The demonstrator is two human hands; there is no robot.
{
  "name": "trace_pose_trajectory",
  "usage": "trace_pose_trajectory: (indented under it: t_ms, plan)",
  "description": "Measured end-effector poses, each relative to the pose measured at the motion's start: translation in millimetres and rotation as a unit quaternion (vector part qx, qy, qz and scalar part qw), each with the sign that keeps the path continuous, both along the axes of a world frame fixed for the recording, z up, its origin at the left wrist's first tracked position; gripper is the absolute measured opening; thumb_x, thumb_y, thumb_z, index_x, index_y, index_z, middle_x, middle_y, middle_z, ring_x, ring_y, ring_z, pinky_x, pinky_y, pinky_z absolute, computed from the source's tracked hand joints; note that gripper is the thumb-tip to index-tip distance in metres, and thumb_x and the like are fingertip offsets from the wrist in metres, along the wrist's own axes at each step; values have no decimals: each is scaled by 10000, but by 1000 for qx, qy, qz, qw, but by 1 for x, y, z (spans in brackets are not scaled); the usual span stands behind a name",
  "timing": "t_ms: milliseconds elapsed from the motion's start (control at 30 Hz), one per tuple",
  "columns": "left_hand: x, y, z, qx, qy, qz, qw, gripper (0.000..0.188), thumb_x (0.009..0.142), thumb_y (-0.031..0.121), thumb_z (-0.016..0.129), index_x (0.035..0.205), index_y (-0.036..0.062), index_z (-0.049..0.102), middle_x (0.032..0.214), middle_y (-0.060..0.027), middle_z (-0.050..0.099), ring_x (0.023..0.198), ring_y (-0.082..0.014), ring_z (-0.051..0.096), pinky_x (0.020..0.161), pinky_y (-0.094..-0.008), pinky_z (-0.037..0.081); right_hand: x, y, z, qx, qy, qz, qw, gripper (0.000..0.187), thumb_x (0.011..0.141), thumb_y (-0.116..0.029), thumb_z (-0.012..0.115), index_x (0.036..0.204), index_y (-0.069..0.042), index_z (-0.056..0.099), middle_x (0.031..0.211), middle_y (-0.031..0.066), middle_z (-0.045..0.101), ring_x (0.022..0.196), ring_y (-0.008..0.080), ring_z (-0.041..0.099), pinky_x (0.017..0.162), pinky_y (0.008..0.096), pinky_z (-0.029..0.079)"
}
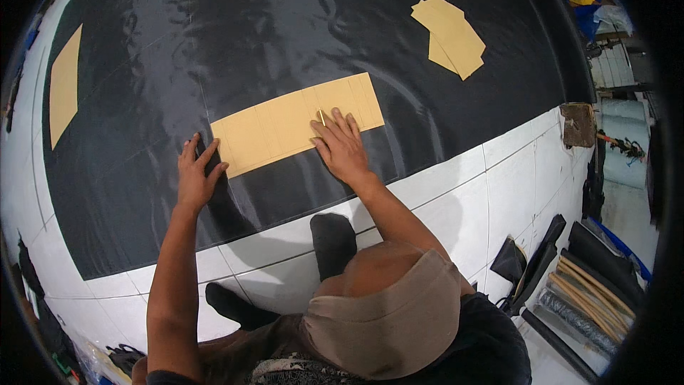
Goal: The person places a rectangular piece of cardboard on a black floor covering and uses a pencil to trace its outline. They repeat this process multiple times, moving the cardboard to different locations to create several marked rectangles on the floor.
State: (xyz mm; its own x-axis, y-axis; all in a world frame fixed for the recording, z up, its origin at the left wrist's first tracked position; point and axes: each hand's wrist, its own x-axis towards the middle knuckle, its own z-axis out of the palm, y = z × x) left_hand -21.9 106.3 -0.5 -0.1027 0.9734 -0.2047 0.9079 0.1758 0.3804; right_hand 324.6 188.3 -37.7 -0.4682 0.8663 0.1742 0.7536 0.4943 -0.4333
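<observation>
A long tan card template (271, 128), crossed by thin drawn lines, lies on a large sheet of shiny black material (285, 36). Fingers spread, my left hand (196, 175) rests on the black sheet at the template's left end, its fingertips touching or very near that edge. My right hand (342, 146) presses down on the template toward its right end. A slim, pale pen (322, 118) sticks out between its fingers; its tip is too small to make out.
Another tan card piece (65, 89) lies at the far left of the sheet, and several stacked ones (449, 36) at the far right. White floor tiles (456, 203) border the sheet. A brown block (577, 125) sits at its right corner. Rolls and sticks (584, 299) lie at lower right.
</observation>
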Motion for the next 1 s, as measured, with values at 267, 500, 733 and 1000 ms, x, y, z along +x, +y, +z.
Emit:
trace_pose_trajectory:
  t_ms: [267,500,733,1000]
  plan:
    - [-2,-1,-3,-7,0,5,1000,595,894,280,771,1455,235,579,1635,-195,312,1511,-434,257,1216,-530,279,-2,-1,3,-9,4,1,1000,410,1038,-365,533,1364,-128,610,1486,103,543,1475,338,376,1232,526,211]
    - [2,0,2,-13,6,3,1000,596,899,291,766,1460,234,571,1637,-196,306,1512,-434,254,1215,-528,285,0,-1,0,-12,-4,-3,1000,414,1043,-361,520,1377,-129,597,1497,108,534,1478,333,375,1237,522,201]
    - [-7,-3,-2,-1,4,-3,1000,603,899,303,766,1462,225,566,1626,-204,321,1505,-431,271,1212,-515,291,-5,0,-5,4,-3,-6,1000,405,1008,-341,588,1344,-120,627,1409,125,600,1438,343,430,1208,540,245]
    - [-1,1,2,5,2,-2,1000,602,883,339,779,1443,247,580,1613,-187,349,1489,-439,302,1202,-537,276,-1,1,-7,13,-1,-11,1000,389,990,-316,617,1325,-121,647,1391,123,618,1427,343,445,1205,534,248]
